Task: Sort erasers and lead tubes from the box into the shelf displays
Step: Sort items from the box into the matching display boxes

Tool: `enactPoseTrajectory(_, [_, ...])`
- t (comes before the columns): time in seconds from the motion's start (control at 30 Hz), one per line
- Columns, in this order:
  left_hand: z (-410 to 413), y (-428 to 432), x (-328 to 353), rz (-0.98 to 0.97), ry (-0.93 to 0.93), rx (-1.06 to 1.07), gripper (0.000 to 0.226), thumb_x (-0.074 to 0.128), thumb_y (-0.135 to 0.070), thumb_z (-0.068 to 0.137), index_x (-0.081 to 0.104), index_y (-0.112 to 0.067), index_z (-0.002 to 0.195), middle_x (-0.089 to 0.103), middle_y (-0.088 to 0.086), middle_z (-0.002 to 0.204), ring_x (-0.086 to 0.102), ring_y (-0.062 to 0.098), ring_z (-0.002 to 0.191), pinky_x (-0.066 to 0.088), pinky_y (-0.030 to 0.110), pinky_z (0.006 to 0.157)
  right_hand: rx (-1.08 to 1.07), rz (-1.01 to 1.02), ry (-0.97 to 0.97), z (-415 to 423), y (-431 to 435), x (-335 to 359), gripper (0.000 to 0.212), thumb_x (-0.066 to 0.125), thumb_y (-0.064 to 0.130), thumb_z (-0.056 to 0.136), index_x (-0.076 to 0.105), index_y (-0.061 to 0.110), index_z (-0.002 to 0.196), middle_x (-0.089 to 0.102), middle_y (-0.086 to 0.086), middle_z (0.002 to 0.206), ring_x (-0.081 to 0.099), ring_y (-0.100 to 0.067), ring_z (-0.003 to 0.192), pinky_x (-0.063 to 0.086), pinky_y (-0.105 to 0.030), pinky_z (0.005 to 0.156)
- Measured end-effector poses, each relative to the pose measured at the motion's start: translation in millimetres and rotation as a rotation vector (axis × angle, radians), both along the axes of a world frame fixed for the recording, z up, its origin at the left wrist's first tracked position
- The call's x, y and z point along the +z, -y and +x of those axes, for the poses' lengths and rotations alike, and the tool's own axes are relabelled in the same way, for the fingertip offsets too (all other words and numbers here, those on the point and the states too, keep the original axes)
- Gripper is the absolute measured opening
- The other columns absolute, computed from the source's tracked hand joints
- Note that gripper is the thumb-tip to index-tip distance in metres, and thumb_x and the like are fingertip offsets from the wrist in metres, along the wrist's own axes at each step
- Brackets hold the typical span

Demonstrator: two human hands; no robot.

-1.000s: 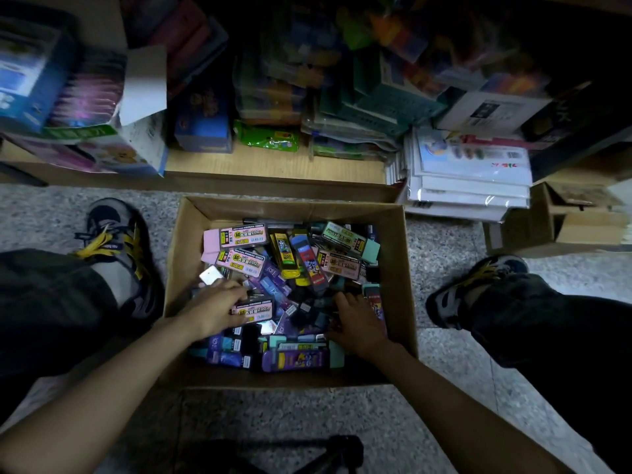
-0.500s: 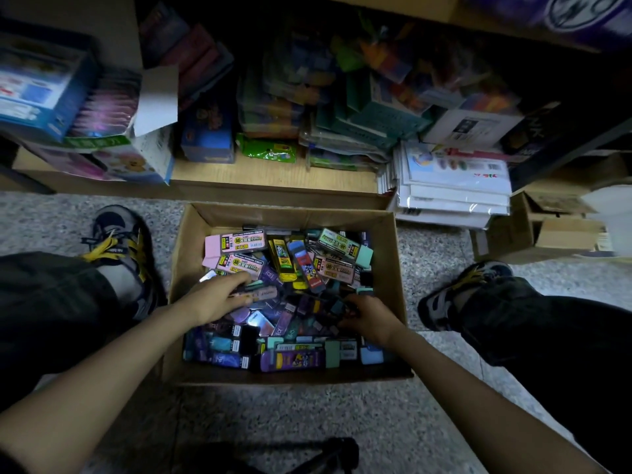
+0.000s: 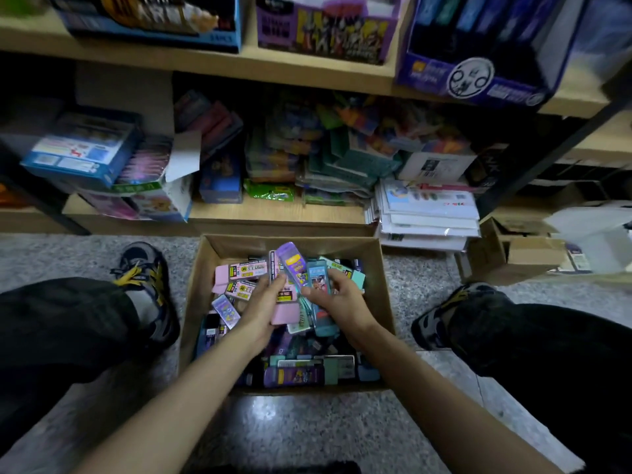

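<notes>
My hands meet over the cardboard box (image 3: 201,289) at the centre of the frame. My left hand (image 3: 261,314) has its fingers curled round a pink eraser (image 3: 285,311) and an upright purple lead tube (image 3: 292,263), and my right hand (image 3: 342,302) is clamped on a blue tube (image 3: 317,277) just beside it. The other packs (image 3: 294,374) lie heaped in the box, below the wooden shelf (image 3: 273,213).

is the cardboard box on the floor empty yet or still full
Mostly full: packets heap across the cardboard box, besides handfuls gripped by the left hand and right hand.
</notes>
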State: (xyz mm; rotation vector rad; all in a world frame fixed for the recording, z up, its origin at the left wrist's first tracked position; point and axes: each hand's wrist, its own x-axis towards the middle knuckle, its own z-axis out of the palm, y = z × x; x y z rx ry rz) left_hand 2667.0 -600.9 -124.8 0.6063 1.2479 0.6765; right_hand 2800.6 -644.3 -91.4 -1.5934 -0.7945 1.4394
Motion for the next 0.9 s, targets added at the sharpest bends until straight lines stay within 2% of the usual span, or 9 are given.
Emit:
enactPoseTrajectory(0.07, [7, 4, 12, 0.071, 0.033, -0.005, 0.031, 0.052, -0.044, 0.092, 0.059, -0.023, 0.113, 0.074, -0.003, 0.097, 0.071, 0.012, 0.082, 0.054, 0.022, 0.057, 0.002, 0.028, -0.016, -3, 2, 11, 0.029, 0.069, 0.008, 0.083, 0.06, 0.006, 0.11, 0.068, -0.02, 0.102, 0.065, -0.028, 0.087, 0.054, -0.049, 0.081])
enactPoseTrajectory(0.2, [12, 10, 32, 0.191, 0.031, 0.033, 0.014, 0.059, -0.034, 0.09, 0.063, -0.025, 0.1, 0.074, -0.008, 0.086, 0.071, 0.007, 0.073, 0.052, 0.017, 0.053, -0.001, 0.047, -0.091, -6, 6, 30, 0.019, 0.06, 0.008, 0.09, 0.062, 0.0, 0.107, 0.068, -0.014, 0.09, 0.064, -0.022, 0.075, 0.053, -0.041, 0.078])
enactPoseTrajectory(0.3, [10, 7, 50, 0.251, 0.015, 0.032, 0.013, 0.059, -0.034, 0.089, 0.063, -0.025, 0.097, 0.073, -0.007, 0.09, 0.071, 0.007, 0.077, 0.053, 0.021, 0.06, -0.054, 0.029, -0.124, -2, 6, 48, 0.018, 0.05, 0.015, 0.096, 0.063, 0.003, 0.093, 0.065, -0.014, 0.084, 0.062, -0.018, 0.066, 0.052, -0.033, 0.068])
enactPoseTrajectory(0.43, [7, -5, 85, 0.308, 0.061, 0.049, 0.013, 0.057, -0.035, 0.09, 0.064, -0.024, 0.094, 0.073, -0.004, 0.087, 0.066, 0.022, 0.086, 0.051, 0.041, 0.084, -0.139, 0.074, -0.164, 17, -2, 82, 0.016, 0.045, 0.023, 0.099, 0.053, 0.012, 0.09, 0.064, -0.011, 0.077, 0.061, -0.016, 0.058, 0.05, -0.028, 0.055])
enactPoseTrajectory(0.5, [7, -13, 105, 0.357, 0.082, 0.039, 0.012, 0.056, -0.034, 0.091, 0.063, -0.026, 0.096, 0.073, -0.007, 0.087, 0.067, 0.019, 0.085, 0.051, 0.04, 0.084, -0.098, 0.123, -0.102, 30, -4, 103, 0.016, 0.042, 0.029, 0.1, 0.05, 0.016, 0.094, 0.064, -0.009, 0.071, 0.062, -0.016, 0.053, 0.05, -0.025, 0.046])
enactPoseTrajectory(0.57, [8, -20, 127, 0.412, 0.106, 0.009, 0.014, 0.056, -0.036, 0.09, 0.062, -0.027, 0.098, 0.073, -0.006, 0.091, 0.069, 0.016, 0.084, 0.055, 0.035, 0.077, -0.027, 0.166, 0.033, 42, -7, 125, 0.015, 0.042, 0.034, 0.099, 0.047, 0.021, 0.093, 0.06, -0.007, 0.067, 0.057, -0.014, 0.045, 0.047, -0.024, 0.042])
enactPoseTrajectory(0.67, [10, -30, 160, 0.507, 0.112, -0.032, 0.013, 0.055, -0.036, 0.09, 0.06, -0.029, 0.1, 0.073, -0.012, 0.088, 0.07, 0.006, 0.077, 0.055, 0.023, 0.062, 0.014, 0.169, 0.11, 56, -14, 162, 0.008, 0.046, 0.021, 0.097, 0.039, 0.019, 0.096, 0.058, -0.008, 0.069, 0.05, -0.014, 0.04, 0.043, -0.025, 0.04])
enactPoseTrajectory(0.73, [11, -37, 180, 0.577, 0.096, -0.037, 0.012, 0.055, -0.035, 0.09, 0.06, -0.028, 0.099, 0.071, -0.012, 0.09, 0.068, 0.003, 0.076, 0.054, 0.02, 0.062, 0.045, 0.214, 0.144, 63, -19, 186, 0.017, 0.049, 0.005, 0.09, 0.037, 0.015, 0.097, 0.06, -0.009, 0.078, 0.053, -0.013, 0.042, 0.044, -0.024, 0.041])
enactPoseTrajectory(0.9, [11, -56, 220, 0.665, 0.117, -0.036, 0.025, 0.06, -0.044, 0.08, 0.061, -0.027, 0.098, 0.072, -0.008, 0.09, 0.069, 0.006, 0.074, 0.053, 0.023, 0.056, 0.043, 0.437, 0.286, 74, -26, 234, 0.02, 0.059, -0.005, 0.085, 0.057, 0.013, 0.091, 0.058, -0.009, 0.077, 0.053, -0.007, 0.045, 0.044, -0.021, 0.043])
